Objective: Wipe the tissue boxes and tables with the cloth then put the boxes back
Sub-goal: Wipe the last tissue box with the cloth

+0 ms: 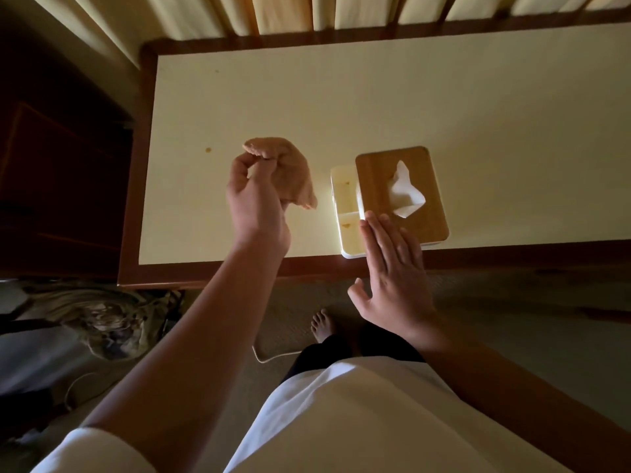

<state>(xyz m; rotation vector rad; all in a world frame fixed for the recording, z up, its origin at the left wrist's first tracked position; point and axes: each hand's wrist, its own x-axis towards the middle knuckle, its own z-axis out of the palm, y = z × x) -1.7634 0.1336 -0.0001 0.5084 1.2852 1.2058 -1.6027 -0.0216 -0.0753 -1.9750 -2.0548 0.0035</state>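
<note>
A white tissue box point(348, 213) with a wooden lid and a tissue sticking up stands near the front edge of the cream table point(307, 97). Two small side compartments on its left are uncovered. My left hand point(254, 203) is raised over the table to the left of the box and pinches a crumpled pinkish-brown cloth point(290, 172). My right hand point(392, 268) is flat with straight fingers, its fingertips at the front left corner of the wooden lid.
The table has a dark wooden border point(239, 273), and a small brown stain point(208, 150) marks its left part. Curtains point(205, 15) hang behind it. A dark cabinet point(61, 172) stands at the left. On the floor lie a patterned bag point(102, 315) and a white cord point(269, 358).
</note>
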